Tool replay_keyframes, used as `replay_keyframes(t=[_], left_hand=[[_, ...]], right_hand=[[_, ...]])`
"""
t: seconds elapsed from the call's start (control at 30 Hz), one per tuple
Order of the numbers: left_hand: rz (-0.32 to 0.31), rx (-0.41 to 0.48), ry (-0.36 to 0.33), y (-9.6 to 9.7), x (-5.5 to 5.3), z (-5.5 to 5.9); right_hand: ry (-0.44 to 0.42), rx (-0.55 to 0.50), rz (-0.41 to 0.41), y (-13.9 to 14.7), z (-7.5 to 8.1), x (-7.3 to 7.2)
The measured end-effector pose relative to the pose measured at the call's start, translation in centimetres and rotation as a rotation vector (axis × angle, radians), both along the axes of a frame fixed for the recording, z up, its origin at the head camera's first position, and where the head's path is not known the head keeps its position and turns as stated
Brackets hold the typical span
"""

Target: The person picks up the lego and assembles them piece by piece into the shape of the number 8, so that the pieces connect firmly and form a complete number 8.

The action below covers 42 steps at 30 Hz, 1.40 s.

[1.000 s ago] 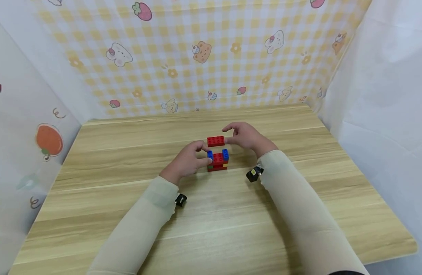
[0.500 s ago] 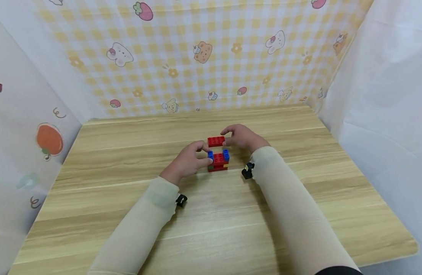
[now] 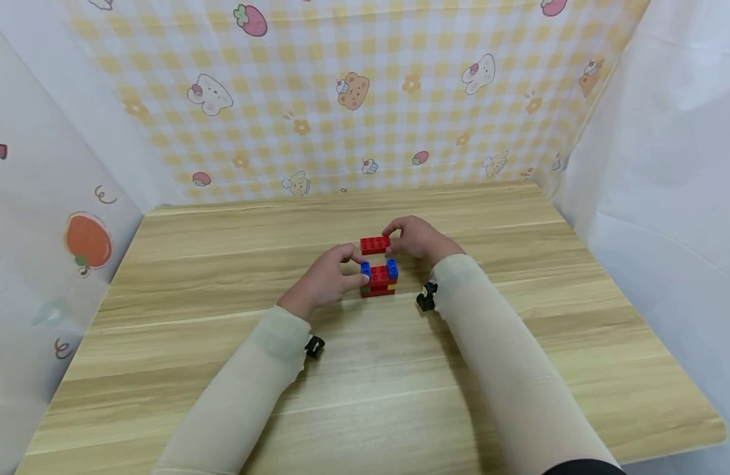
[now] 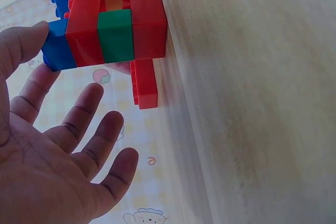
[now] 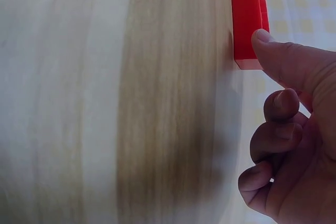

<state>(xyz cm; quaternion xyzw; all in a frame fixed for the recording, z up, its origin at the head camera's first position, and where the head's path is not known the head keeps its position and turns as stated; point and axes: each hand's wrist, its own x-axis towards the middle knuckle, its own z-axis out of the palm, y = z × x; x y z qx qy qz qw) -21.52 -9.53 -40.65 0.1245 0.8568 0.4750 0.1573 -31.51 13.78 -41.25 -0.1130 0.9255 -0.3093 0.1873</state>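
Observation:
A small stack of toy building bricks stands on the table, with red, green and yellow bricks below and two blue bricks on top. My left hand pinches the left blue brick between thumb and index finger; its other fingers are spread. Behind the stack lies a loose red brick, studs up. My right hand holds that brick's right end, thumb on the near side and index finger at the far side. In the right wrist view the thumb overlaps the red brick, the index fingertip is hidden, and the other fingers are curled.
The wooden table reaches back to a yellow checked cloth with cartoon prints. White cloth hangs at both sides. A small black device sits at each wrist.
My right hand has moved slightly left and closed its thumb and index finger on the end of the loose red brick. My left hand stays on the stack's blue brick.

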Motion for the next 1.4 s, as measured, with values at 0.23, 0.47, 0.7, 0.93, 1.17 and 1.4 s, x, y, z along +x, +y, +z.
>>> replay_keyframes(t=[0.23, 0.47, 0.7, 0.93, 1.17, 1.4], left_hand=[[-0.008, -0.002, 0.004, 0.0, 0.1, 0.1], [-0.001, -0.003, -0.006, 0.0, 0.1, 0.2], [0.005, 0.0, -0.011, 0.0, 0.2, 0.4], [0.002, 0.0, -0.011, 0.0, 0.2, 0.3], [0.009, 0.007, -0.014, 0.0, 0.2, 0.3], [0.012, 0.005, -0.017, 0.1, 0.1, 0.2]], right_hand=[[0.012, 0.007, -0.008, 0.0, -0.3, 0.0], [0.032, 0.004, -0.005, 0.0, -0.2, 0.1], [0.063, 0.015, 0.014, 0.1, 0.4, 0.5], [0.076, 0.005, 0.027, 0.3, 0.9, 0.8], [0.085, 0.008, 0.03, 0.6, 1.3, 1.1], [0.103, -0.003, 0.049, 0.7, 2.1, 2.0]])
